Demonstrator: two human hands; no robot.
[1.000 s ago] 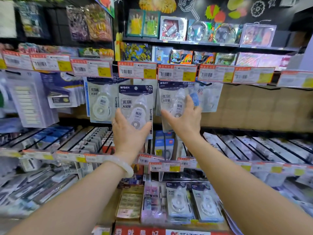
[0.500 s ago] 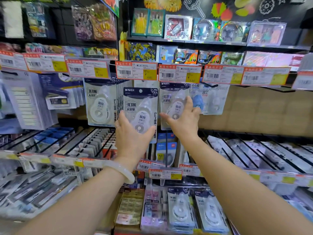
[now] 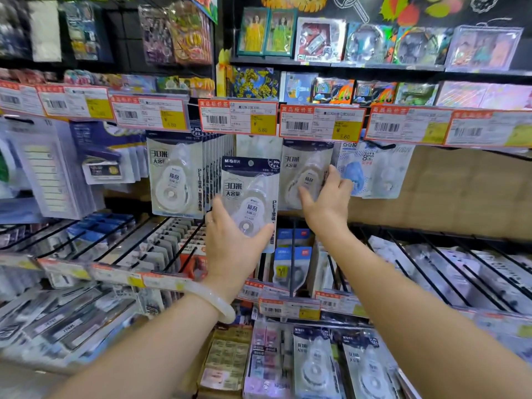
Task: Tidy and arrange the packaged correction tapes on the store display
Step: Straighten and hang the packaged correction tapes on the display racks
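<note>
My left hand (image 3: 234, 249) grips the lower end of a grey-and-navy correction tape pack (image 3: 250, 194), held upright below the price tags and clear of its hook. My right hand (image 3: 326, 201) holds the hanging stack of the same correction tape packs (image 3: 305, 171) just to the right, thumb on the front and fingers round its right edge. A third stack of these packs (image 3: 175, 180) hangs to the left. A blue glue tape pack (image 3: 357, 171) hangs right of my right hand.
Price tags (image 3: 237, 118) run along the rail above the hooks. Black wire hooks with more stationery fill the lower row (image 3: 161, 246). More tape packs (image 3: 313, 367) lie in the bottom bin. Toy boxes (image 3: 319, 38) line the top shelf.
My left hand has drawn its pack down and to the right, off the hook row. My right hand stays on the right stack. The camera has moved closer to the display.
</note>
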